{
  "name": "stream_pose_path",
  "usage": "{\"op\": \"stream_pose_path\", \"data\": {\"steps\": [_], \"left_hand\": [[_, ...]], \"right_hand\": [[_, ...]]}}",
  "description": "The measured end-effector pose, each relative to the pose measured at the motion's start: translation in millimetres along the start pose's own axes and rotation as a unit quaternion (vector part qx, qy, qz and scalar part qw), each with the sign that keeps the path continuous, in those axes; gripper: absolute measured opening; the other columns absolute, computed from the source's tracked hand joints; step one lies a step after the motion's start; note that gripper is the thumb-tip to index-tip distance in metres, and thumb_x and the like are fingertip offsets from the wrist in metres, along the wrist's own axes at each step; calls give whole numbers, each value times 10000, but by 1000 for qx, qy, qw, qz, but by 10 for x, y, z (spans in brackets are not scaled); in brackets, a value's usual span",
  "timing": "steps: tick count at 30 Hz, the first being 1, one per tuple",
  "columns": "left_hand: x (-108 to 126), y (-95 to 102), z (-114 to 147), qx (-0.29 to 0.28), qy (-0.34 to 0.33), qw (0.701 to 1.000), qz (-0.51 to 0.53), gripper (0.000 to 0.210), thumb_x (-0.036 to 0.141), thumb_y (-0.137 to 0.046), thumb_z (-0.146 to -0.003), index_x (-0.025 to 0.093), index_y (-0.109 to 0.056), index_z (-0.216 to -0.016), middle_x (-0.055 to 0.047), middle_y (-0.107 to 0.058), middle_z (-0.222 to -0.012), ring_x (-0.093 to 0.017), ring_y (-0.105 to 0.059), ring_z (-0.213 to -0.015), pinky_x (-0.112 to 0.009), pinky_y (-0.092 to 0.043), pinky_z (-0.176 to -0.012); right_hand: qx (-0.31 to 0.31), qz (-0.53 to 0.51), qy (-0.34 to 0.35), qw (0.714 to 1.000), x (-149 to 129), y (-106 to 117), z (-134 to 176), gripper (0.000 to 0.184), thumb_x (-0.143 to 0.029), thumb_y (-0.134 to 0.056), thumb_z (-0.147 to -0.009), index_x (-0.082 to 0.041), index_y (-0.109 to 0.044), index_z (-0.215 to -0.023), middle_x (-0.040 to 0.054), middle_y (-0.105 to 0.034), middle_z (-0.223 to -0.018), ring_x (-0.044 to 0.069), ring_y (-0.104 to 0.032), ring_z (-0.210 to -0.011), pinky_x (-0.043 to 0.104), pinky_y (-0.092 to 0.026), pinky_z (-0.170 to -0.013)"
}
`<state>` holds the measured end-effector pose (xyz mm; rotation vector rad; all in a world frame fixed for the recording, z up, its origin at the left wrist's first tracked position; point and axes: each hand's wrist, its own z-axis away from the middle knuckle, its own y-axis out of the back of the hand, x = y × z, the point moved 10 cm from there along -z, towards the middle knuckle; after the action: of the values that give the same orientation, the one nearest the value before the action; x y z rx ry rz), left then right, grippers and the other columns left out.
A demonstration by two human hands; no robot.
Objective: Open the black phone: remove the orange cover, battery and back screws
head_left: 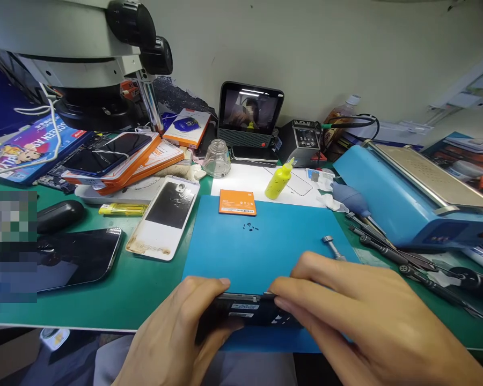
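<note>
A black phone body (pixel 243 314) is held on edge above the front of the blue mat (pixel 233 252); small labels show on the side facing me. My left hand (pixel 177 329) is closed around its left end, thumb below and index finger along the top edge. At the right end, the fingers of my right hand (pixel 346 305) pinch the top edge; its far corner is hidden behind them. Beyond lie several tiny black screws (pixel 250 227) and an orange phone battery (pixel 237 202). A metal-headed tool (pixel 330 245) lies just past my right hand.
Left of the mat lie a white phone back cover (pixel 165 217), a dark phone (pixel 80 257) and a yellow lighter (pixel 123 209). A microscope (pixel 92 69) overhangs the back left. Screwdrivers (pixel 382 249) and a blue heating machine (pixel 402 198) border the right. A yellow bottle (pixel 278 180) stands behind.
</note>
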<state>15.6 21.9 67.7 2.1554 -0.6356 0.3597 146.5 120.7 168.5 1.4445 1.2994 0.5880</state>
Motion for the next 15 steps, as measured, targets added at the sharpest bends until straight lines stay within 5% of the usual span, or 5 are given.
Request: {"op": "stream_pose_path", "data": {"steps": [6, 15], "left_hand": [[-13, -2, 1, 3, -2, 1000, -7, 374, 265, -609, -1143, 189, -483, -1487, -46, -754, -1090, -132, -783, -946, -177, -637, -861], [-57, -11, 74, -6, 12, 1000, -11, 404, 301, -648, -1123, 206, -491, -1483, -16, -735, -1065, -107, -786, -901, -135, -633, -894]], "right_hand": [[-77, -80, -71, 991, 130, -34, -102, 244, -195, -594, -1080, -325, -794, -1029, -67, -675, -837, 79, -612, -693, 263, -419, -626], [-84, -104, -61, 989, 183, -51, -20, 333, -147, -560, -1091, -385, -721, -1259, -82, -750, -1037, 72, -710, -874, 209, -492, -737]]}}
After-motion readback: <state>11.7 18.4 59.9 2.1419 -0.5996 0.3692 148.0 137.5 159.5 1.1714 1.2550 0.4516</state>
